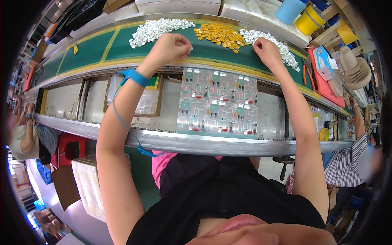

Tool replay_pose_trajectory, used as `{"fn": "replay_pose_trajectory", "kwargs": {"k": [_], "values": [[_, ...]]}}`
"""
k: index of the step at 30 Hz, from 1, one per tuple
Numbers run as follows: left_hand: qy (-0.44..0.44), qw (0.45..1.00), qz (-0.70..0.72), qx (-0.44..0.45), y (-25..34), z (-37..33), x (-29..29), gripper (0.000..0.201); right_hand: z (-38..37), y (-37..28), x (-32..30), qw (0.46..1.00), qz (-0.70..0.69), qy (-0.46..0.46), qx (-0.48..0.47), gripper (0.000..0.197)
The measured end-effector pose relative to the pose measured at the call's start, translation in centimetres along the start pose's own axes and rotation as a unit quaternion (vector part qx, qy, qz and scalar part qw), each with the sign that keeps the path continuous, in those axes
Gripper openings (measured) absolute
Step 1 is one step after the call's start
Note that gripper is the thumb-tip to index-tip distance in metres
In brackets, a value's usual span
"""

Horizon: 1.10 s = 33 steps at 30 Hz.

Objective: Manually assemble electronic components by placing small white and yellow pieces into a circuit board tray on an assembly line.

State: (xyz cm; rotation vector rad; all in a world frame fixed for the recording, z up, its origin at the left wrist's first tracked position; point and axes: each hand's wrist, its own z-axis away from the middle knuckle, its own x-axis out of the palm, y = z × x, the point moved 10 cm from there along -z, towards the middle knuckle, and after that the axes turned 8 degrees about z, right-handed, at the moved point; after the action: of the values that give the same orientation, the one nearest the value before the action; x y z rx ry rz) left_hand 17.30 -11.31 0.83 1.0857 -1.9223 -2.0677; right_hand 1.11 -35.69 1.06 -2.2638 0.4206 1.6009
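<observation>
Left hand [171, 48]: pinching white piece [191, 49]
Right hand [266, 51]: curled closed, contents unclear
Yellow discs [220, 36]: between hands
Circuit panel [219, 103]: below both

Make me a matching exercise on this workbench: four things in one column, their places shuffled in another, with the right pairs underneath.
Things
1. Blue wristband with coiled cord
2. Heap of round golden-yellow discs
3. Rectangular printed circuit-board panel
4. Orange-handled tool

Places
A. Between the green work surface and the silver front rail
B. To the right of the right hand
C. Around the wrist of the left hand
D. Between two heaps of small white pieces

Pairs: 1-C, 2-D, 3-A, 4-B
</observation>
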Motion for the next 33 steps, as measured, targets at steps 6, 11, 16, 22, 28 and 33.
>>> {"fn": "replay_pose_trajectory", "kwargs": {"k": [6,11,16,22,28,33], "values": [[-0.105,0.993,-0.016,0.043,1.3,7.5,2.8,0.014,0.7,-0.7,-0.8,0.989,-0.145,-0.015,0.02,0.017],[-0.133,0.977,-0.13,0.107,1.7,9.9,4.3,0.011,2.1,-3.5,-0.3,0.953,-0.29,-0.082,0.001,0.015],[-0.155,0.964,-0.192,0.096,1.7,10.5,4.9,0.011,3.8,-7.1,-1.7,0.943,-0.319,-0.092,-0.028,0.014],[-0.144,0.958,-0.205,0.138,2.3,11.0,5.1,0.01,6.2,-11.8,-2.6,0.942,-0.298,-0.146,-0.052,0.012],[-0.154,0.955,-0.2,0.158,2.8,11.1,4.9,0.015,9.1,-18.1,-2.1,0.923,-0.283,-0.197,-0.171,0.013],[-0.099,0.992,-0.026,0.069,0.9,8.8,1.4,0.017,11.0,-22.9,-1.7,0.923,-0.225,-0.172,-0.261,0.014]]}}
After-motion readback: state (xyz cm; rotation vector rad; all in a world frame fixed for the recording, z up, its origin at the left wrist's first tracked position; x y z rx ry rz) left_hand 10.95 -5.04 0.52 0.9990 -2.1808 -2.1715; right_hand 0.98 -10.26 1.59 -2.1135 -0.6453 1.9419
